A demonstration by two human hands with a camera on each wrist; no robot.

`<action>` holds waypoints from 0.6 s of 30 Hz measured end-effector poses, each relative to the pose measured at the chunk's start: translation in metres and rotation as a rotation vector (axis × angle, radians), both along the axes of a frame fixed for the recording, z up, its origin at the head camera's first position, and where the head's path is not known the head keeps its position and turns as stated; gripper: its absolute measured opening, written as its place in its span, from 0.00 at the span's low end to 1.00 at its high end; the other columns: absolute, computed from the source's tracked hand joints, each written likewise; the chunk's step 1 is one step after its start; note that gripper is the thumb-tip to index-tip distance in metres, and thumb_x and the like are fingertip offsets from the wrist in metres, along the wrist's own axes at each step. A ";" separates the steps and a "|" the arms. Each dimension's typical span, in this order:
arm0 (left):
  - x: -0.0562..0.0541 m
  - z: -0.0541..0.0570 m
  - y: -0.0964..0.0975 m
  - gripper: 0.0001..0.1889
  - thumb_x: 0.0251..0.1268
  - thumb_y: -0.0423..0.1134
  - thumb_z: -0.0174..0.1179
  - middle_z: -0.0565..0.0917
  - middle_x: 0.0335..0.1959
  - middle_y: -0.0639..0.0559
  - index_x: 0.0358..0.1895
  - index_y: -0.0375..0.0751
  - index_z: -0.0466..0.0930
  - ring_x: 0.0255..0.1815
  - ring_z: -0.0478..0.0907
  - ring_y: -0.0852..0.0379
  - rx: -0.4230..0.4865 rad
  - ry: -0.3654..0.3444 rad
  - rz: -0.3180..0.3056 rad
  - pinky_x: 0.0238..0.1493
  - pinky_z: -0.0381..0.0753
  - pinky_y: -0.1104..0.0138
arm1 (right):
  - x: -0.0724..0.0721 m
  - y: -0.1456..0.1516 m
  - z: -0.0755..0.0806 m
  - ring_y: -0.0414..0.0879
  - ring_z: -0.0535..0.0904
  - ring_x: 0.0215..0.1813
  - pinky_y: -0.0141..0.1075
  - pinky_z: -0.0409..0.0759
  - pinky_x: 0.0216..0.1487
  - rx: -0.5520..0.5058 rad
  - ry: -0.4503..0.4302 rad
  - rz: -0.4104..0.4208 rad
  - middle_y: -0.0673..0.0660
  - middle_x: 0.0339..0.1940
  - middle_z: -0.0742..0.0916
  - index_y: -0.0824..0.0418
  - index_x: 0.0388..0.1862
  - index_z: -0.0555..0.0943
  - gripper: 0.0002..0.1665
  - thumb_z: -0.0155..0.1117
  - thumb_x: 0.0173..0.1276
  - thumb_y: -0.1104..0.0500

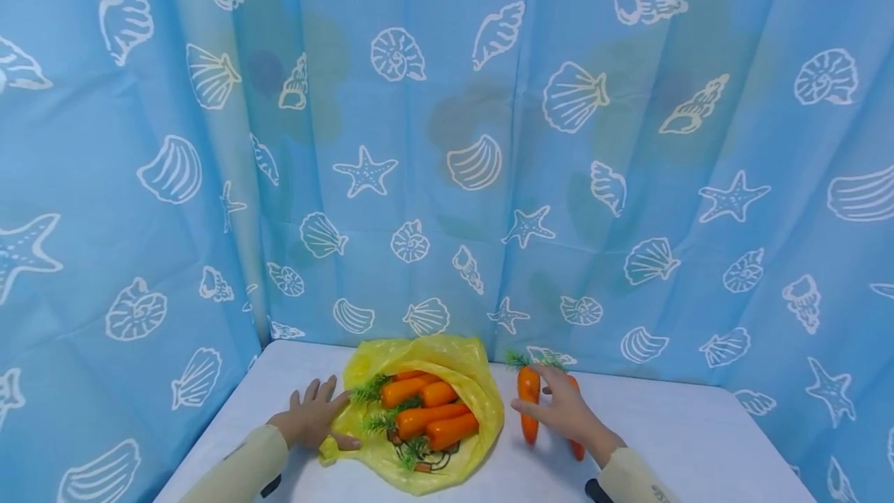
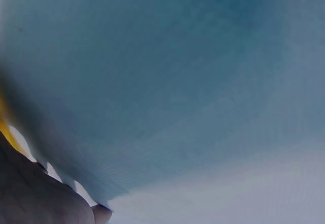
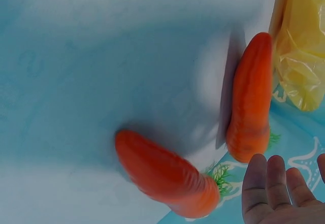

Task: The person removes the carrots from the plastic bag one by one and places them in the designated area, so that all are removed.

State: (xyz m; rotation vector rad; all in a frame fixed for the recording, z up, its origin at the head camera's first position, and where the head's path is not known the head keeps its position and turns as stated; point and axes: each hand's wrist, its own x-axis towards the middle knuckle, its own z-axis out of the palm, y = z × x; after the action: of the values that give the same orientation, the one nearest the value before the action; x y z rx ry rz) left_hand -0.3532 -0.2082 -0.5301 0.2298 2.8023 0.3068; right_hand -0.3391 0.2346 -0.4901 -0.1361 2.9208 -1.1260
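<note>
Evidently both hands grasp nothing: the left hand (image 1: 312,412) spreads at the left side of the yellow bag (image 1: 491,410), which holds several carrots (image 1: 426,421); the right hand (image 1: 564,410), fingers extended, is over the near loose carrot (image 1: 528,410) and the outer loose carrot (image 1: 577,450), right of the bag. A good pick would pinch the thick orange end, sparing the leaves. Bare counter (image 1: 684,433) opens rightward; the curtain (image 1: 447,286) crowds its back edge.
</note>
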 end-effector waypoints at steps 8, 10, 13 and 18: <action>0.002 0.002 0.001 0.58 0.39 0.81 0.60 0.52 0.79 0.34 0.75 0.50 0.63 0.77 0.44 0.25 0.005 0.001 -0.002 0.70 0.38 0.27 | 0.005 -0.010 0.002 0.59 0.75 0.62 0.58 0.81 0.55 0.005 -0.008 0.017 0.61 0.73 0.71 0.53 0.71 0.69 0.50 0.75 0.54 0.35; 0.003 0.003 0.001 0.58 0.39 0.81 0.61 0.52 0.79 0.34 0.75 0.50 0.63 0.77 0.44 0.25 0.008 -0.002 -0.001 0.70 0.38 0.27 | 0.006 -0.012 0.002 0.58 0.75 0.62 0.58 0.80 0.56 0.006 -0.012 0.021 0.60 0.73 0.71 0.51 0.71 0.69 0.49 0.75 0.54 0.35; 0.003 0.003 0.002 0.58 0.39 0.81 0.61 0.52 0.79 0.34 0.74 0.50 0.63 0.77 0.44 0.25 0.011 -0.002 0.001 0.70 0.38 0.27 | 0.005 -0.014 0.001 0.58 0.75 0.63 0.57 0.80 0.57 0.007 -0.013 0.032 0.60 0.73 0.70 0.50 0.71 0.69 0.49 0.74 0.54 0.35; 0.002 0.003 0.002 0.58 0.39 0.81 0.61 0.52 0.79 0.34 0.75 0.50 0.63 0.77 0.44 0.25 0.007 0.004 -0.007 0.70 0.38 0.27 | 0.002 -0.017 0.000 0.59 0.75 0.65 0.57 0.79 0.59 0.004 -0.001 0.051 0.61 0.73 0.70 0.50 0.71 0.69 0.49 0.75 0.54 0.35</action>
State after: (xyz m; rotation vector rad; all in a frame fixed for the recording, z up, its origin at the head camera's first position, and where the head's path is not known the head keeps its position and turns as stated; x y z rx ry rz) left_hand -0.3511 -0.2066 -0.5269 0.2424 2.8040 0.3149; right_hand -0.3368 0.2181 -0.4900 -0.2093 2.9008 -1.1128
